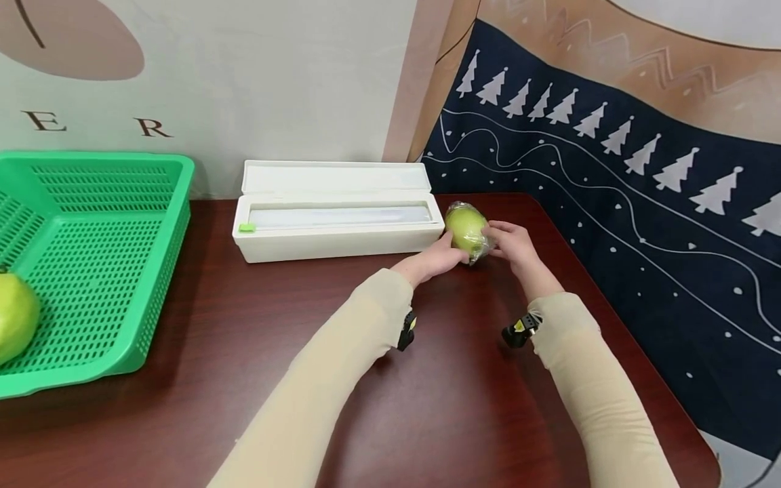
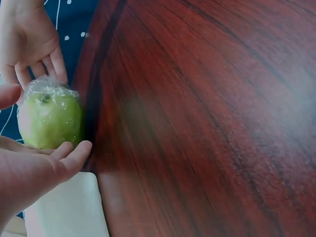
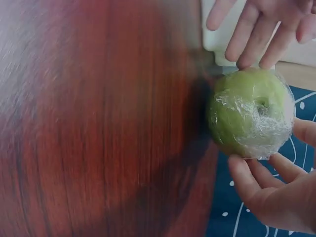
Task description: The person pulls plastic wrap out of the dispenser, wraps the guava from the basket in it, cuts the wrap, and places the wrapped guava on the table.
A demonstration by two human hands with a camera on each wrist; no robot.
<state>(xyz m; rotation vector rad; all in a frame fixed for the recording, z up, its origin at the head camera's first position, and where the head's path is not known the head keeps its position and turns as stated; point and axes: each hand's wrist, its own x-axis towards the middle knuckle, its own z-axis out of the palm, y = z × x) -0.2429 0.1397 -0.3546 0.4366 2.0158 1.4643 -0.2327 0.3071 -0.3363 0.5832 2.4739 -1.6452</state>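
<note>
A round green fruit, apple-like and wrapped in clear cling film [image 1: 466, 227], is on the table at the right end of the film box. My left hand [image 1: 434, 259] lies along its near left side, fingers fairly straight and fingertips at the fruit. From the right, my right hand [image 1: 514, 245] reaches to the fruit with relaxed fingers. Crinkled film and a stem dimple show on the fruit [image 3: 252, 116] in the right wrist view. Both palms face the fruit [image 2: 52, 116] in the left wrist view. Whether it bears on the table or the fingers is hard to tell.
A white cling film box [image 1: 335, 237] stands against the wall with its lid raised, a film roll inside and a green slider at its left. At far left, a green plastic basket [image 1: 122, 352] holds a yellow-green fruit [image 1: 15, 317]. Dark patterned cloth [image 1: 641, 224] borders the table's right edge.
</note>
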